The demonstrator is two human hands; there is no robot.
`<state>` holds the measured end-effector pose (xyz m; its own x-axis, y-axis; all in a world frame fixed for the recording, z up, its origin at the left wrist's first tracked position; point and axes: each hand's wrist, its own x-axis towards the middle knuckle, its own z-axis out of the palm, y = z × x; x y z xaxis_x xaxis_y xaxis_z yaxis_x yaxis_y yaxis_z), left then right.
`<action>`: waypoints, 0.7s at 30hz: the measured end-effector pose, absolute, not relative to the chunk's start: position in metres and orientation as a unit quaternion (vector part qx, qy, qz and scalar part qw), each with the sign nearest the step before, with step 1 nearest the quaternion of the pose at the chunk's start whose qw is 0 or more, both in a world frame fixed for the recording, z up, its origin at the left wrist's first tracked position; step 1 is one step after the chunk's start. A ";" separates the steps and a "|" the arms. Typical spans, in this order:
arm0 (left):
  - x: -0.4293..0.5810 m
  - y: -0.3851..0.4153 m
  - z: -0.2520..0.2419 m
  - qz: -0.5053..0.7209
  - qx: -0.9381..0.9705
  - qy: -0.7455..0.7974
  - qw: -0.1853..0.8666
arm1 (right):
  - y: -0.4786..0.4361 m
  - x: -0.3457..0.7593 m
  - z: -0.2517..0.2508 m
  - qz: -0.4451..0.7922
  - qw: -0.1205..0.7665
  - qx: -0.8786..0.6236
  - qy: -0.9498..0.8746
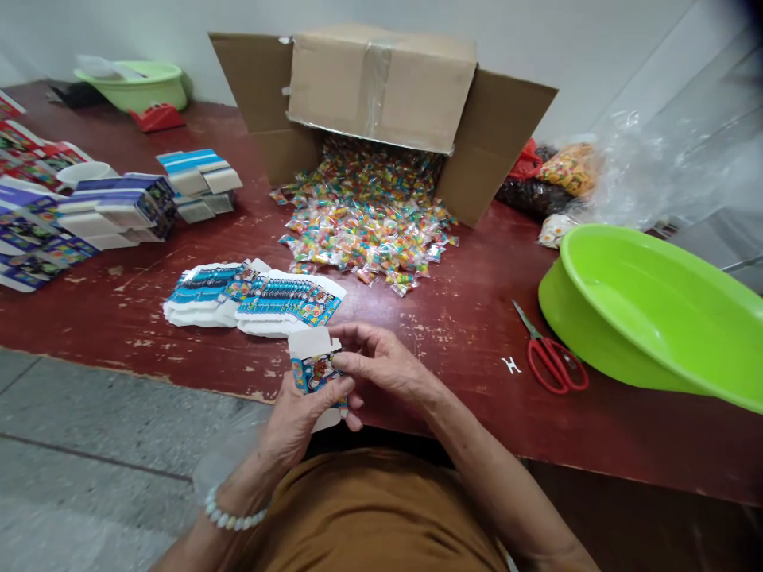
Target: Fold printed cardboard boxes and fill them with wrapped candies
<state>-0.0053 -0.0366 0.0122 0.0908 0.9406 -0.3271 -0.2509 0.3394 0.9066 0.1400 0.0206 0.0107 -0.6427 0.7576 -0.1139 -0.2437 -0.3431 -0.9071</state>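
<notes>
Low at the table's front edge, my left hand (pixel 304 409) is wrapped round a small blue printed carton (pixel 319 367) with white flaps open at its top and bottom. My right hand (pixel 381 365) grips the same carton by its right side, thumb on the printed face and fingers behind. Just beyond the hands lie two rows of flattened blue cartons (pixel 280 295), stacked edge to edge. Farther back, many small wrapped candies (pixel 369 230) spill from a cardboard box (pixel 334 87) lying on its side.
Red-handled scissors (pixel 551 361) and a white paper scrap (pixel 511 365) lie at right, beside a large green basin (pixel 632 318). Purple cartons (pixel 119 206) and blue-white cartons (pixel 199 179) stand at left. A red tape dispenser (pixel 158 117) and another green basin (pixel 146 86) sit behind. Plastic bags (pixel 566 171) lie back right.
</notes>
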 end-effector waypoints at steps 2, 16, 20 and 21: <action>-0.006 -0.035 0.007 0.459 0.345 0.508 0.642 | 0.016 0.139 0.011 0.741 0.326 -0.314 -0.495; -0.009 -0.045 0.011 0.582 0.399 0.557 0.438 | 0.015 0.130 -0.010 0.626 0.481 -0.366 -0.492; -0.016 -0.041 0.008 0.555 0.398 0.557 0.472 | 0.020 0.134 -0.013 0.696 0.438 -0.363 -0.439; -0.017 -0.040 0.008 0.549 0.394 0.556 0.484 | 0.023 0.135 -0.012 0.721 0.423 -0.363 -0.412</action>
